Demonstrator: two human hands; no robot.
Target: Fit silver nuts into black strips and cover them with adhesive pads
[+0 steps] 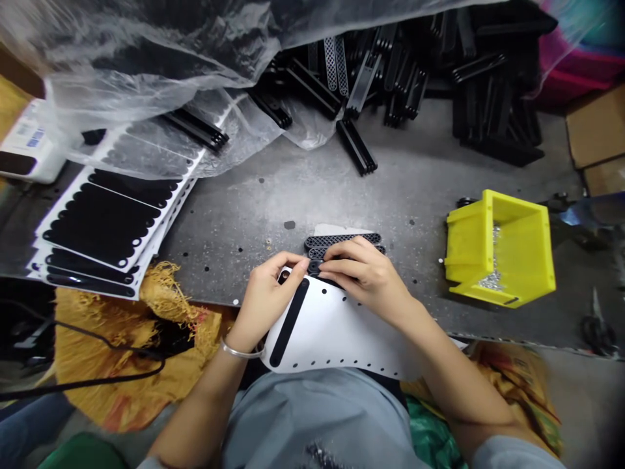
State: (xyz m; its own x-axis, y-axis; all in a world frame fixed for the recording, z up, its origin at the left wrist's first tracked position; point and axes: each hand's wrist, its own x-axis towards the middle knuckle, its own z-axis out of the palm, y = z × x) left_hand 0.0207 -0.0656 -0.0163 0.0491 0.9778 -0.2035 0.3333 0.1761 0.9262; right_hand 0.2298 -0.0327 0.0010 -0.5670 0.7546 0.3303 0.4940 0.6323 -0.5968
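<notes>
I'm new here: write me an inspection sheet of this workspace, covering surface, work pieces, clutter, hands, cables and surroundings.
Surface: gray bench, speckled and spotted.
Job's things: white sheet with a long black strip; black textured bars beyond it.
Clutter: piled black parts, plastic film, stacked sheets, scissors, yellow bin holding small metallic pieces.
Hands: left hand and right hand meet at a dark piece; exact grip unclear.
Cables: black cable at left, over a yellow sack.
Surroundings: cardboard box at right.
</notes>
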